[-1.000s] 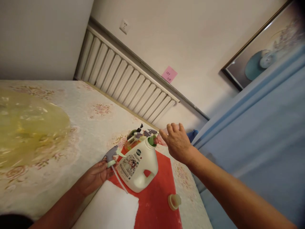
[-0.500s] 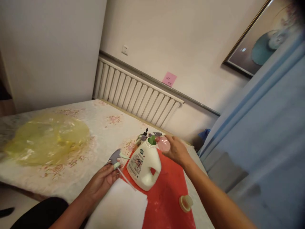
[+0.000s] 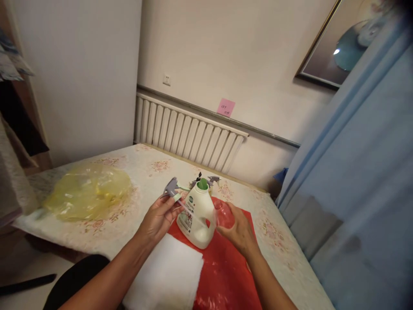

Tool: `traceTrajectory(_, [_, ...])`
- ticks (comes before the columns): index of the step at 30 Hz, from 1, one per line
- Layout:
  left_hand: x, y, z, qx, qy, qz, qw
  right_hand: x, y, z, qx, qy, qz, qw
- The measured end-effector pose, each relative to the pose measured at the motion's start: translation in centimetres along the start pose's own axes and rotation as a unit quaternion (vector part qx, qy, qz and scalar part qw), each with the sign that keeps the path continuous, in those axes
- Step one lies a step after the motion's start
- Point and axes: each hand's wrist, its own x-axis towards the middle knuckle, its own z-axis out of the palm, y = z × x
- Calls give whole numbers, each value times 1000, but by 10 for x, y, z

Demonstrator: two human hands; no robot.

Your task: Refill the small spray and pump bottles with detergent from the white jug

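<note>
My left hand point(image 3: 163, 217) is closed around the collar of a grey spray trigger head point(image 3: 171, 187), whose thin clear dip tube slants down to the right across a jug. That white detergent jug point(image 3: 201, 215) stands upright on a red plastic sheet point(image 3: 222, 275), with a green piece point(image 3: 202, 184) in its open mouth. In my right hand point(image 3: 240, 226) is a clear, open-necked spray bottle point(image 3: 224, 214), held just right of the jug and looking reddish against the sheet.
A white cloth point(image 3: 167, 273) lies at the near edge, partly over the red sheet. Behind the jug are more spray heads point(image 3: 213, 179). A yellow plastic bag point(image 3: 88, 191) rests on the left of the flowered tablecloth point(image 3: 274, 232). A blue curtain point(image 3: 355, 172) hangs at right.
My right hand has drawn the bottle back from the jug's mouth and lowered it beside the jug. The spray head in my left hand has come nearer the jug. The view has shifted.
</note>
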Motion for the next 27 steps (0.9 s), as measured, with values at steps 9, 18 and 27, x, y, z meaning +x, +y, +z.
traceTrajectory(9, [-1,-7,38,46,-51,22,997,-58,4,8,19,-24,47,998])
traceTrajectory(18, [-15,-43,42,184,-120,3,976,-60,-10,11,71,-24,55,996])
traceTrajectory(27, [-30,-74,32,344,-220,-26,912,-69,-16,20,156,-18,80,984])
